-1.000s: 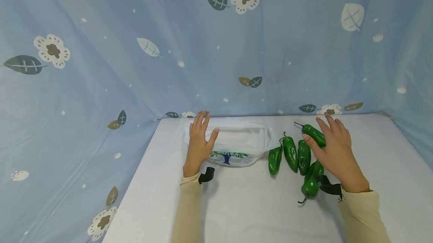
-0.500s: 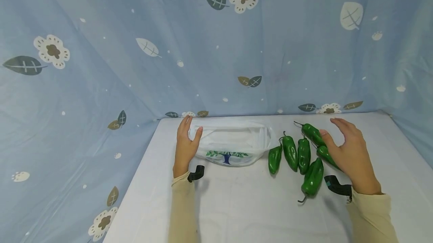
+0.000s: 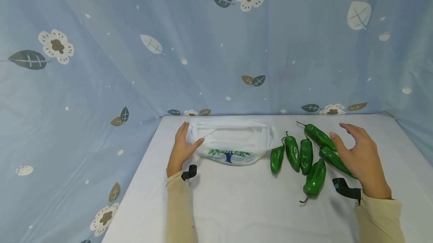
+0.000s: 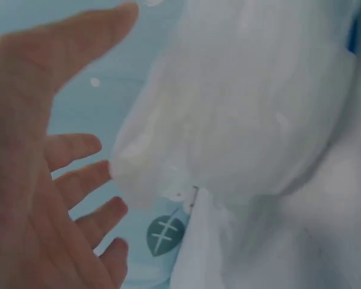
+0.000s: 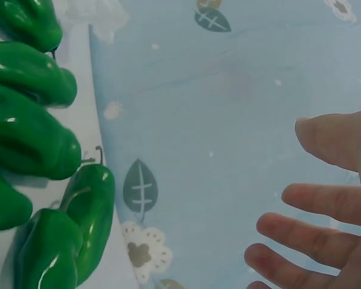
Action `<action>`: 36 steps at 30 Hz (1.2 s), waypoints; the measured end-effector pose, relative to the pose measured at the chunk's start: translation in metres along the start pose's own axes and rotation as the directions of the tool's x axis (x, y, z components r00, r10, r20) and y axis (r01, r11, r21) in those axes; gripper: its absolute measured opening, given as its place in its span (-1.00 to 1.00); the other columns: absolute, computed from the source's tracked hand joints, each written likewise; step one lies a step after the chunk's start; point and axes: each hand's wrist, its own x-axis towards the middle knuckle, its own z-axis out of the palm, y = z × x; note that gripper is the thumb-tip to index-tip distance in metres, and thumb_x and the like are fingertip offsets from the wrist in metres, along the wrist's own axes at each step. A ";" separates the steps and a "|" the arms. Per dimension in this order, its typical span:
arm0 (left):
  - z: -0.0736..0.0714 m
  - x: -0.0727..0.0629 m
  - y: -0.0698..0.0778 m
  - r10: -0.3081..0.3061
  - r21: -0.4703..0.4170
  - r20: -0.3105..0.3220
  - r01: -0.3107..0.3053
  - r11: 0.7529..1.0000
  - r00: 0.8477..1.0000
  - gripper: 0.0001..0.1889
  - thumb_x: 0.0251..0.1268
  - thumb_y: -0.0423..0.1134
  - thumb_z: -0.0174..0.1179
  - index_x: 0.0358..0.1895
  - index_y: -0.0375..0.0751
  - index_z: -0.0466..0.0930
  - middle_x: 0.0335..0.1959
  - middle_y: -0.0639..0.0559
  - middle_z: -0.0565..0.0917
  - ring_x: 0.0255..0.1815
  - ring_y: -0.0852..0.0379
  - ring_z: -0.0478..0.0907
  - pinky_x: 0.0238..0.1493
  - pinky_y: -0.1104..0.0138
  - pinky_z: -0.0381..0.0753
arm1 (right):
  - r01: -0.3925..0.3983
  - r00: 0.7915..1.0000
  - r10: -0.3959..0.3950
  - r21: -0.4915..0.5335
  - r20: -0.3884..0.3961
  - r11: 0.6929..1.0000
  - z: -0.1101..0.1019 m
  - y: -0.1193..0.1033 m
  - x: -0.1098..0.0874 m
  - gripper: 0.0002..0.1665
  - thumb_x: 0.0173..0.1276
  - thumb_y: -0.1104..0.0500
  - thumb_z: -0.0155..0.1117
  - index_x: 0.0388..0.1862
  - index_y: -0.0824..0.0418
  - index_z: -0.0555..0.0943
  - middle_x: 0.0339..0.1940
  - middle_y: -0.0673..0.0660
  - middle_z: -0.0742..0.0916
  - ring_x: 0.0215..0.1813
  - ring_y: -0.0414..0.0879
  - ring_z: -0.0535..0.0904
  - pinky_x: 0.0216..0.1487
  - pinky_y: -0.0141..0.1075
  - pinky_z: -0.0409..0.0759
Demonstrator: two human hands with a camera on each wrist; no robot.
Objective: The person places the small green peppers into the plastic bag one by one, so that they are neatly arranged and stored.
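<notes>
At the left edge of a white plastic bag [image 3: 233, 141] is my left hand [image 3: 181, 148], thumb spread from the fingers and nothing held. The bag lies with its mouth gaping and a green-and-blue tree print on its near side; in the left wrist view its pale film [image 4: 240, 102] fills the middle, beside the fingertips. My right hand [image 3: 363, 156] hovers at the right of several glossy green peppers, its fingers loosely bent and holding nothing. The nearest green pepper [image 3: 336, 161] is partly hidden behind it. Another green pepper [image 3: 314, 178] lies closer to the front, stem toward me.
Several peppers, among them one green pepper [image 3: 277, 159] by the bag's right side, lie on the white tablecloth [image 3: 250, 205]. A blue patterned curtain [image 3: 189, 47] rises behind the table and along its left side. Black wrist cameras sit at both cuffs.
Both hands have moved apart: the left one to the left off the bag, the right one to the right away from the peppers, uncovering more of them. Bag and peppers stay put.
</notes>
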 end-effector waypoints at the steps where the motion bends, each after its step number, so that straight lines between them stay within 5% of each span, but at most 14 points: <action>1: 0.000 0.000 -0.002 -0.002 0.009 0.024 0.002 1.000 1.000 0.06 0.32 0.27 0.32 0.71 -0.06 -0.07 0.75 -0.09 -0.07 0.76 -0.18 -0.15 0.68 -0.22 0.05 | -0.007 1.000 0.007 -0.005 0.006 1.000 0.000 0.002 -0.001 -0.32 0.59 0.01 0.17 0.47 0.45 0.40 0.43 0.61 0.45 0.33 0.57 0.39 0.19 0.55 0.34; 13: 0.006 0.001 -0.008 -0.020 0.109 0.131 0.005 0.994 0.991 0.23 0.19 0.40 0.33 0.71 -0.14 -0.16 0.77 0.02 -0.25 0.78 -0.13 -0.26 0.69 -0.23 0.01 | -0.106 0.994 0.108 -0.072 0.025 0.992 -0.011 0.027 -0.011 -0.28 0.59 -0.01 0.15 0.48 0.48 0.37 0.40 0.65 0.44 0.27 0.56 0.39 -0.04 0.48 0.46; 20: 0.008 0.002 -0.007 -0.031 0.148 0.133 0.011 0.989 0.991 0.24 0.18 0.40 0.35 0.71 -0.16 -0.16 0.76 -0.01 -0.38 0.78 -0.12 -0.41 0.71 -0.21 -0.06 | -0.123 0.992 0.125 -0.079 0.034 0.989 -0.010 0.037 -0.012 -0.27 0.59 -0.02 0.15 0.48 0.50 0.37 0.40 0.66 0.44 0.26 0.57 0.39 -0.03 0.47 0.46; 36: 0.011 0.005 -0.016 -0.071 0.139 0.142 0.051 0.989 0.987 0.25 0.14 0.43 0.36 0.70 -0.20 -0.09 0.76 -0.10 -0.26 0.76 -0.24 -0.17 0.63 -0.23 0.16 | -0.165 0.977 0.184 -0.156 0.110 0.974 -0.013 0.054 -0.010 -0.23 0.62 -0.06 0.09 0.48 0.54 0.34 0.35 0.71 0.44 0.24 0.62 0.40 -0.03 0.49 0.50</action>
